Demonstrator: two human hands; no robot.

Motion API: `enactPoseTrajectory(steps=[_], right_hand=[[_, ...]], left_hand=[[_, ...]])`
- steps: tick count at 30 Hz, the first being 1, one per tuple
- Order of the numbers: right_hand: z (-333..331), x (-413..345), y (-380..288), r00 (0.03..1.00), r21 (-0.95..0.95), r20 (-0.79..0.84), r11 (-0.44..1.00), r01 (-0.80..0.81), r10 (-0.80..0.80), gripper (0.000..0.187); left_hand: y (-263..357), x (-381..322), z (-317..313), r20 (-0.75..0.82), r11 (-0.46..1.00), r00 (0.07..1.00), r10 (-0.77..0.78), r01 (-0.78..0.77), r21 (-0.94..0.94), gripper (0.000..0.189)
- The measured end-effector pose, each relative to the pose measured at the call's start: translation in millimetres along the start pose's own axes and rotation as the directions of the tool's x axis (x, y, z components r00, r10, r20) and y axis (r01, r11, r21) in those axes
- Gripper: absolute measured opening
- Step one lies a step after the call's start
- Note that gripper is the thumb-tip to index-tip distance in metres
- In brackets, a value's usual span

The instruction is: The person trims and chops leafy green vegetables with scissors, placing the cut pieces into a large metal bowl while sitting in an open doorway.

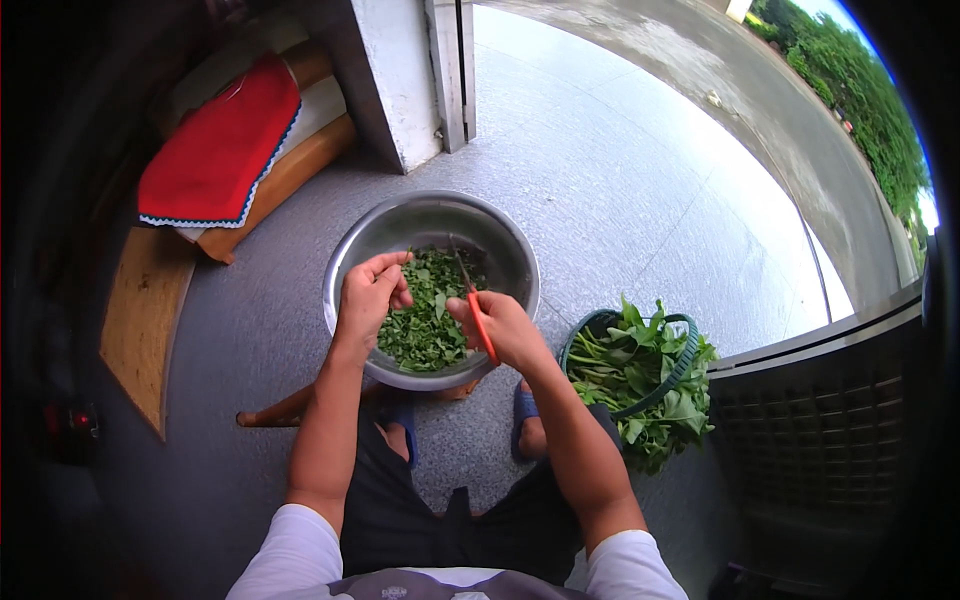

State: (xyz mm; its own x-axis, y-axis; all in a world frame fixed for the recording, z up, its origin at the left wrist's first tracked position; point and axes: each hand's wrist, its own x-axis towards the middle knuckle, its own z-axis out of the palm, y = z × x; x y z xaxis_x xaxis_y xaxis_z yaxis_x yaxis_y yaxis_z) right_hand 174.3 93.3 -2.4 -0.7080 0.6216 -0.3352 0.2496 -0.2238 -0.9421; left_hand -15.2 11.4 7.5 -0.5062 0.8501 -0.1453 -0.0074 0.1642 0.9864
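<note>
My right hand (504,324) is closed around a pair of scissors (484,330) with orange-red handles. Their dark metal blades point up and away over a wide stainless steel basin (495,217). Inside the basin lies a heap of chopped green leaves (424,330). Above the basin's left side, my left hand (373,294) pinches a small piece of green stem (409,255) between thumb and finger. The two hands are apart, and the scissor blades do not touch the stem piece. The grip inside the right hand is partly hidden.
A dark green plastic basket (684,360) of uncut leafy greens (637,360) stands by my right leg. Wooden legs (274,409) show beneath the basin. A red cloth (225,157) covers wooden furniture at upper left. A wall edge (401,82) and doorway lie ahead.
</note>
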Motion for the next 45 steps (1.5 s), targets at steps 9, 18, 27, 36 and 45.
enactPoseTrajectory(steps=[9, 18, 27, 36, 45], right_hand=[[31.5, 14.0, 5.3, 0.997, -0.373, 0.083, 0.927, 0.035, -0.004, 0.061], [47.5, 17.6, -1.6, 0.962, 0.042, 0.248, 0.991, -0.124, 0.11, 0.061], [45.5, 15.1, -2.3, 0.969, -0.03, 0.229, 0.995, -0.092, 0.097, 0.061], [40.1, 14.8, -3.1, 0.955, -0.011, 0.261, 0.99, -0.143, 0.141, 0.067], [42.2, 16.0, -4.6, 0.942, 0.099, 0.324, 0.988, -0.121, 0.083, 0.066]], left_hand=[[-6.3, -1.6, -15.4, -0.128, 0.962, 0.986, 0.108, -0.136, -0.235, 0.013], [-3.9, -6.4, -31.3, -0.114, 0.884, 0.99, 0.086, -0.128, -0.449, 0.012], [-6.5, -6.1, -30.2, -0.203, 0.901, 0.978, 0.044, -0.127, -0.415, 0.017], [-17.9, 1.4, -28.4, -0.28, 0.825, 0.959, 0.044, -0.193, -0.531, 0.015], [-11.9, -5.0, -26.0, -0.174, 0.876, 0.984, 0.047, -0.125, -0.467, 0.016]])
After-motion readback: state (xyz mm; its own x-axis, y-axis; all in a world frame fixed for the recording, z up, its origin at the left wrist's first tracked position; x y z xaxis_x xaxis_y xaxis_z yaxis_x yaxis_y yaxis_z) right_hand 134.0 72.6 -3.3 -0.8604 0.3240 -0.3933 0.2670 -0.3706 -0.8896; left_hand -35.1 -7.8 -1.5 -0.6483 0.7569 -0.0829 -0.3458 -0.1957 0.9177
